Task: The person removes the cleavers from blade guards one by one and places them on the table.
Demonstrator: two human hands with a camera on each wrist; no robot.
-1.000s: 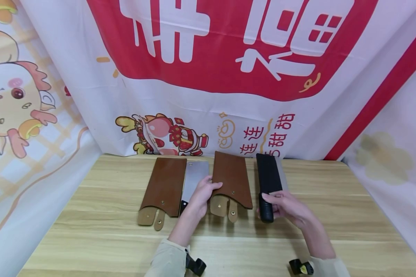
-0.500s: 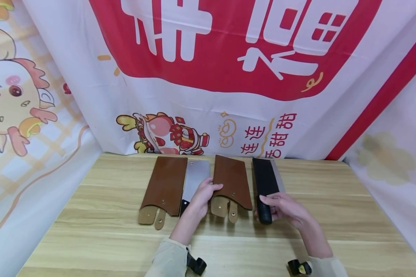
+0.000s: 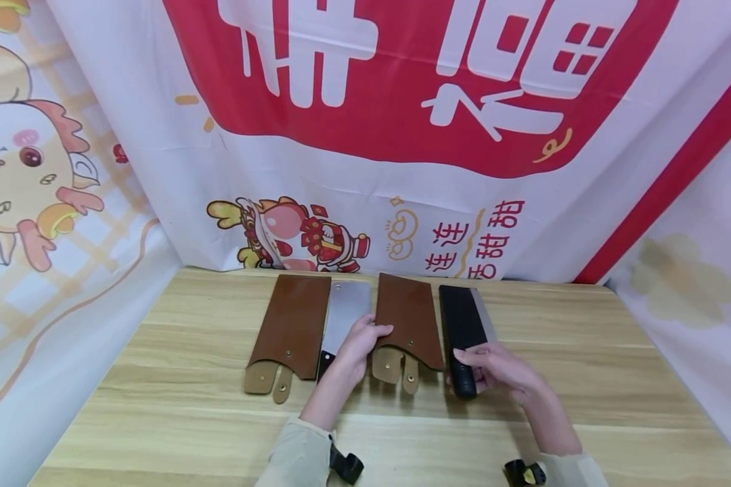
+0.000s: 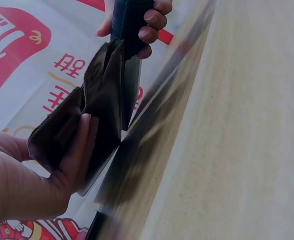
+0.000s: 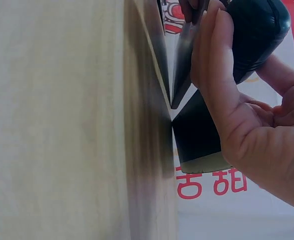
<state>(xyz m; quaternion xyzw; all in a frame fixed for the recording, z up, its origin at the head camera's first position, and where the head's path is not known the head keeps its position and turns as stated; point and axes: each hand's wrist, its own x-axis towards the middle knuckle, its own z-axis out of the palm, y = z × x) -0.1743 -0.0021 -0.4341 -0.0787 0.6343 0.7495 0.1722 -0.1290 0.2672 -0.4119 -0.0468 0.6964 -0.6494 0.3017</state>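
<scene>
My left hand [image 3: 361,341] grips the left edge of a brown leather knife sheath [image 3: 407,311], thumb on top. The sheath is tilted off the table; its open mouth, flap and snap strap face me. In the left wrist view the sheath [image 4: 104,120] stands with its mouth parted. My right hand [image 3: 502,368] holds a cleaver [image 3: 463,314] by its black handle [image 5: 259,35], just right of that sheath. Its blade has a black face and a grey strip along the right edge. Between cleaver and sheath a narrow gap shows in the head view.
Left of my hands lies a second brown sheath [image 3: 292,325] with its flap and strap toward me. Beside it is a silver-bladed cleaver [image 3: 346,308], its handle mostly behind my left arm. A printed cloth [image 3: 317,155] hangs along the back of the wooden table [image 3: 158,419].
The cleaver in my right hand has shifted left and a little toward me, closer to the held sheath. My left hand keeps its grip, and the sheath has barely moved.
</scene>
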